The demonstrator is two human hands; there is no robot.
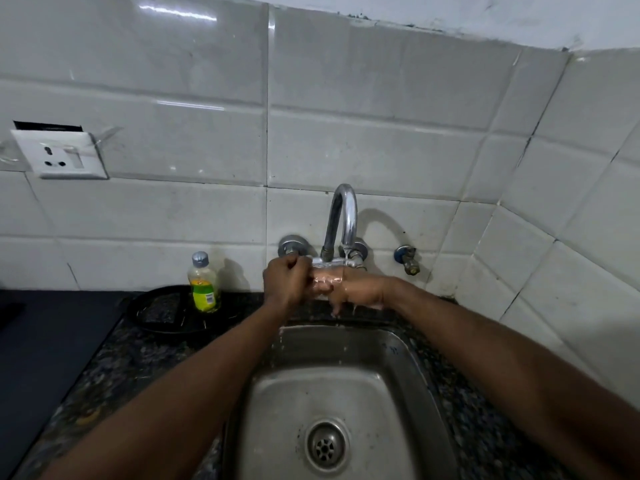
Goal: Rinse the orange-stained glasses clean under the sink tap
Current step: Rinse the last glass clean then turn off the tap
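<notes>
Kitchen corner, viewed from head height, looking down. Nearest: steel sink point(346, 393), wet, round drain point(325, 445) at the bottom, set into a dark speckled stone desk point(138, 358). Two bare forearms stretched forward over the basin, meeting above its far rim.

Between them, held on its side just under the spout: clear glass point(327, 279), faint orange-pink showing through it; hard to tell stain from skin behind. Left hand point(285, 284) clenched round the glass's left end. Right hand point(360, 289), wet and dripping, grasping the other end, fingers either wrapped about it or tucked inside; cannot tell which. Thin stream of water point(346, 253) falling from the curved chrome tap point(343, 216) onto the glass and right hand. No other glasses in view.

Judged mid-rinse. To do it well: turn the glass slowly to bring every side under the stream, tip the mouth up to fill, swirl, pour out, rub away any tint left. Keep a firm hold on the slippery wet walls, stay over the basin, stay clear of the metal spout.

Further left, at the back of the desk: bottle point(204, 284) with a yellow-green label, beside a black tray point(136, 313). Farthest: white wall tiles point(381, 150), wall socket point(62, 154) far left, small valve point(408, 260) right of the tap.
</notes>
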